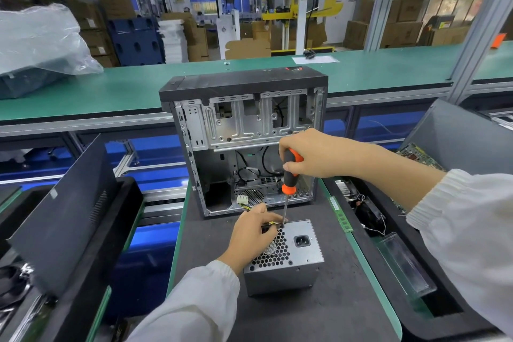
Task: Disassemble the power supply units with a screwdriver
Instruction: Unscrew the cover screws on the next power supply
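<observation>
A grey metal power supply unit (301, 254) stands on the dark work mat (319, 314), its honeycomb fan grille and mains socket facing up. My right hand (313, 157) grips the black and orange handle of a screwdriver (288, 175), held nearly upright. Its tip sits at the unit's far top corner. My left hand (254, 233) holds the unit's far left edge, fingers curled over it beside the screwdriver tip. A bundle of wires with a white connector (243, 199) shows just beyond that hand.
An open desktop computer case (244, 130) stands upright just behind the unit. Dark bins flank the mat: the left one (63, 219) has a raised lid, the right one (394, 219) holds circuit boards and parts. A green memory stick (341, 215) lies at the mat's right edge.
</observation>
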A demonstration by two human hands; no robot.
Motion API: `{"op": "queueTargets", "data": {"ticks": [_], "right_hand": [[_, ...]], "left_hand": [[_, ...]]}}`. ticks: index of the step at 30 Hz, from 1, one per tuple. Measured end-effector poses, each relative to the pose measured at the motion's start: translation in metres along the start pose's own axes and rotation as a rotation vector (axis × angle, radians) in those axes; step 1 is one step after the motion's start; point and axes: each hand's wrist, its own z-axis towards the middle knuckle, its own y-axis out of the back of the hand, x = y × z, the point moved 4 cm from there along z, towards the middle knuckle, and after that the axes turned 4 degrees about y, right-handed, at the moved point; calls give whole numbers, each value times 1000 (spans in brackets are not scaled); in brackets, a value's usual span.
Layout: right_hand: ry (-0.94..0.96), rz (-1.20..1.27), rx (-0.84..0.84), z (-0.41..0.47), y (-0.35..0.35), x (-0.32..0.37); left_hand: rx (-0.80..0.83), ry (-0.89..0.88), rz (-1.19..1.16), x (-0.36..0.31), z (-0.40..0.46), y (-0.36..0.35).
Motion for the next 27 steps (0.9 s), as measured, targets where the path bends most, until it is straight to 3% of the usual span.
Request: {"op": "queueTargets", "data": {"ticks": [5,9,13,15,21,27], "right_hand": [[54,-50,5,-1,-6,6],[39,-97,-85,2,-8,15],[-50,-470,-161,5,0,17],[-27,-535,-168,7,1,17],[76,-408,-25,11,-1,9],[289,-87,192,5,5,11]], "left_hand": [[18,14,-44,-2,-1,1],[44,29,-277,-4,-2,6],[27,12,-345,-9,-3,11],[5,7,-367,-12,-3,12],[14,53,-542,-19,-2,4],[-58,-1,-622,-19,-3,-2]]}}
